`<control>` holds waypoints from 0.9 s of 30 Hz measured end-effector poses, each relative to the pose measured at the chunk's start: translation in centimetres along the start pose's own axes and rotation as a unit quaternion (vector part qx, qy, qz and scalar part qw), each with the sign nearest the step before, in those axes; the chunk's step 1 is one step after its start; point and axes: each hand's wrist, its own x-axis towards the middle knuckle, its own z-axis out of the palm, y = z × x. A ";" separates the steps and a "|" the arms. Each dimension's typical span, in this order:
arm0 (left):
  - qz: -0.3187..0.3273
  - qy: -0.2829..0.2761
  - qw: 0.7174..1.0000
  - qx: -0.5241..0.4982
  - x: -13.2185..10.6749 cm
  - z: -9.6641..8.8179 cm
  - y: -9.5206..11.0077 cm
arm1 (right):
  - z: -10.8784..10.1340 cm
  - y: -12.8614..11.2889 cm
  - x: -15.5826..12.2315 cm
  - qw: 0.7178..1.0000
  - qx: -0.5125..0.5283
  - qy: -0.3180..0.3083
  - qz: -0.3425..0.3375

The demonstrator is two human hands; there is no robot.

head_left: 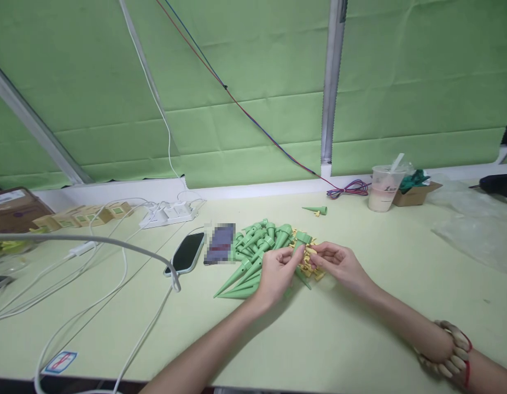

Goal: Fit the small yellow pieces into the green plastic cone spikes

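A heap of green cone-shaped plastic spikes [253,249] lies on the pale green table [360,328], with several small yellow parts [308,268] at its right edge. My left hand [278,271] is closed round one green spike [301,241], held upright over the heap. My right hand [339,262] meets it from the right, fingertips pinched on a small yellow part against that spike. A beaded bracelet [448,350] circles my right forearm.
A phone [187,253] lies left of the heap, with white cables [114,284] and a power strip [171,212] beyond. A lone spike [316,209], a plastic cup [384,189] and a small carton [415,192] stand by the back wall. Small boxes [76,216] sit far left.
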 end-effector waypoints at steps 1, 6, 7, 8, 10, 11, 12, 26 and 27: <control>0.000 -0.002 1.000 -0.002 0.0 0.0 0.0 | 0.0 0.1 0.0 1.000 -0.001 0.007 -0.010; -0.009 -0.006 1.000 -0.014 -0.1 0.0 -0.1 | 0.0 0.7 0.0 0.996 -0.035 0.033 -0.070; -0.011 -0.006 1.000 -0.018 -0.1 0.0 -0.1 | -0.1 0.7 0.0 0.997 -0.035 0.026 -0.071; -0.013 -0.006 1.000 -0.021 0.0 0.0 -0.1 | -0.1 0.7 0.0 0.997 -0.030 0.015 -0.066; -0.014 -0.005 1.000 -0.027 0.0 0.0 -0.2 | -0.2 0.6 0.1 0.999 -0.013 -0.008 -0.042; -0.014 -0.005 0.999 -0.030 0.1 0.0 -0.2 | -0.2 0.6 0.1 1.000 -0.006 -0.015 -0.026; -0.014 -0.005 0.999 -0.032 0.1 0.0 -0.3 | -0.2 0.5 0.2 1.000 -0.002 -0.017 -0.011; -0.009 -0.014 1.000 -0.024 0.1 0.1 0.0 | -0.5 0.4 0.2 0.998 -0.057 0.018 0.007; -0.008 -0.013 1.000 -0.022 0.0 0.1 0.1 | -0.5 0.4 0.2 0.998 -0.059 0.021 0.004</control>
